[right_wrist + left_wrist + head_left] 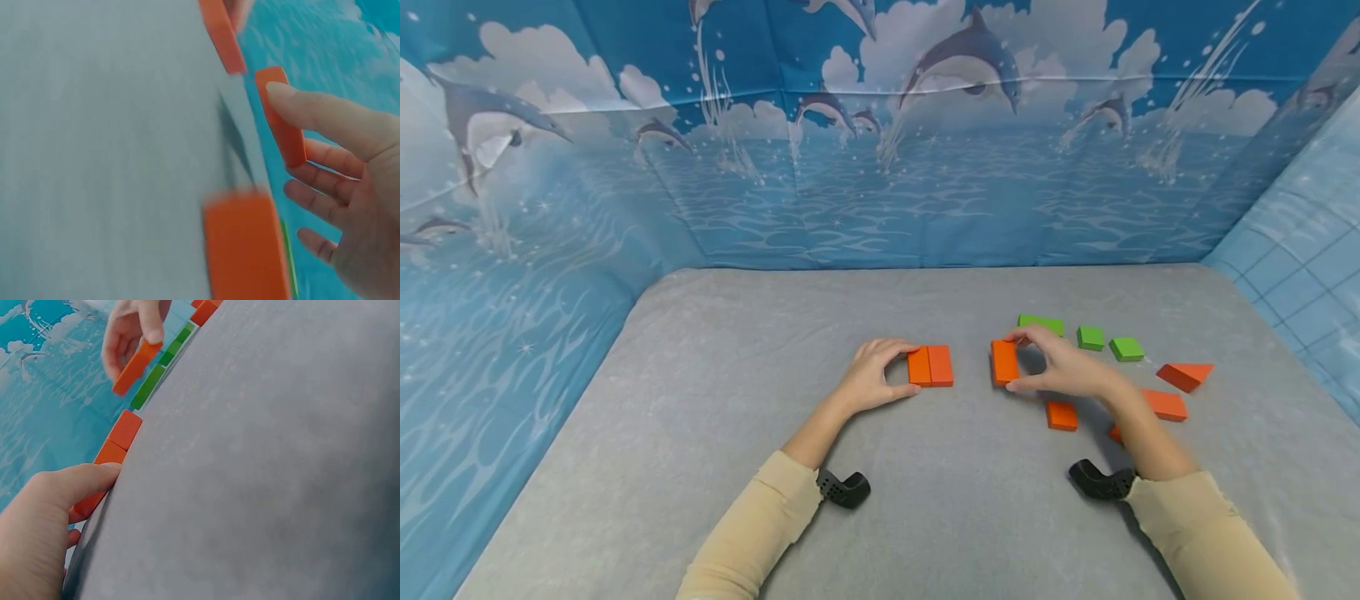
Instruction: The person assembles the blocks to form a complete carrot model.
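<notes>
Two orange blocks lie side by side on the grey table, the right-hand block (941, 366) against the left-hand block (918, 367). My left hand (874, 375) grips the left-hand one, thumb at its near end and fingers at its far end. To the right, my right hand (1060, 364) pinches another orange block (1004, 362) between thumb and fingers. In the right wrist view this held block (284, 119) is raised off the cloth, a shadow beneath it. A gap separates it from the pair.
Near my right hand lie a small orange block (1062, 416), a longer orange block (1165, 405) and an orange triangular block (1185, 376). Behind it sit a long green block (1041, 323) and two small green blocks (1091, 337). A dolphin-print curtain (850, 192) hangs around the table (737, 333).
</notes>
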Demonstrator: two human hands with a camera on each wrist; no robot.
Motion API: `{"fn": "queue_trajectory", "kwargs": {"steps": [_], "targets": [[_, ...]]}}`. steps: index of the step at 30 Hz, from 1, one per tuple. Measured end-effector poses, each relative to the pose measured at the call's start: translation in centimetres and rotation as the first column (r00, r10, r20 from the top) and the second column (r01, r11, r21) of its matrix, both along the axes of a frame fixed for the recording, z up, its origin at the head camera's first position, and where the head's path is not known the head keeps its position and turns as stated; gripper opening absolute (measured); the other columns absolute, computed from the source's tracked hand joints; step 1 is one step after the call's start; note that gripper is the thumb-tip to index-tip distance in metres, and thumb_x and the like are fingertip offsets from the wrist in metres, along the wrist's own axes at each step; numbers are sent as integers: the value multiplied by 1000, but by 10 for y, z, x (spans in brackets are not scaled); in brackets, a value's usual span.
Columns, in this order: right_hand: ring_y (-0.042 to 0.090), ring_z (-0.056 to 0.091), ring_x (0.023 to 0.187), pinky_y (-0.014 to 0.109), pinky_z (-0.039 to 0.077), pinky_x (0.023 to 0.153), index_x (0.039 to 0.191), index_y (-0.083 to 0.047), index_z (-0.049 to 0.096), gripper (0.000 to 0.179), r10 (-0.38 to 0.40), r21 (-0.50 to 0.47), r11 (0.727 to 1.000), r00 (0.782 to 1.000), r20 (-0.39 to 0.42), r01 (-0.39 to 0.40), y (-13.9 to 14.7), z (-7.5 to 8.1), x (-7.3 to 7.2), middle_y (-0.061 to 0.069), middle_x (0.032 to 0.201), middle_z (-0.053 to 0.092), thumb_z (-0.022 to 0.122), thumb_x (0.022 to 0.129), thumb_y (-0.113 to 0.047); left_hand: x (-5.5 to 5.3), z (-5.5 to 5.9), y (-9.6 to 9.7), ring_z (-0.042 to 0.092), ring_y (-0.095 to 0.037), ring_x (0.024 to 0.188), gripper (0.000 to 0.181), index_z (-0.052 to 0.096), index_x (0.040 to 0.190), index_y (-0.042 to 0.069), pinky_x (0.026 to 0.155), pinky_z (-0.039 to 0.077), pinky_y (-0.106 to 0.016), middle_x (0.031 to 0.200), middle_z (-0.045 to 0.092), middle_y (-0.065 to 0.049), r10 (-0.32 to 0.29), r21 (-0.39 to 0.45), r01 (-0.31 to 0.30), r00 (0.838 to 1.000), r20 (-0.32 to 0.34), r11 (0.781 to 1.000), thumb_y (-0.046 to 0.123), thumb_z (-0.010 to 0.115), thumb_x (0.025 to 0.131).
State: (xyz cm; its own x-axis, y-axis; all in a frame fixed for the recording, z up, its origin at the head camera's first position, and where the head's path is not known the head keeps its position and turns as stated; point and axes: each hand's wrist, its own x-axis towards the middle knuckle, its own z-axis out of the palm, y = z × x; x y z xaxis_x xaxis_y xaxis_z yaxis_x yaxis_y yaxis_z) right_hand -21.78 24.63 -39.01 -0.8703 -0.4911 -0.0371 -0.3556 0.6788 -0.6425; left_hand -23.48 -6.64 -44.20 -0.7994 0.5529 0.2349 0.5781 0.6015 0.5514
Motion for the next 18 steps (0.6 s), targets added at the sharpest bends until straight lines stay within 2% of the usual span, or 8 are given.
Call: {"fn": "queue_trajectory", "kwargs": {"steps": [8, 18], "targets": [[32, 44, 110, 51, 36, 93, 126, 1, 44, 67, 64, 6, 998, 998, -15, -64, -36, -9, -13, 18, 121, 47, 76, 74, -27, 1, 2, 1, 39, -22, 123, 59, 53, 127, 15, 106, 20, -46, 130, 51, -3, 3, -1, -3, 1000, 2, 1000, 36, 73, 76], [31, 46, 108, 50, 36, 94, 124, 2, 48, 64, 92, -29, 995, 995, -33, -93, -48, -15, -20, 18, 118, 50, 77, 74, -25, -1, -1, 1, 40, -21, 123, 60, 53, 127, 17, 107, 20, -44, 129, 52, -2, 17, -23, -17, 1000, -12, 1000, 38, 73, 75]]}}
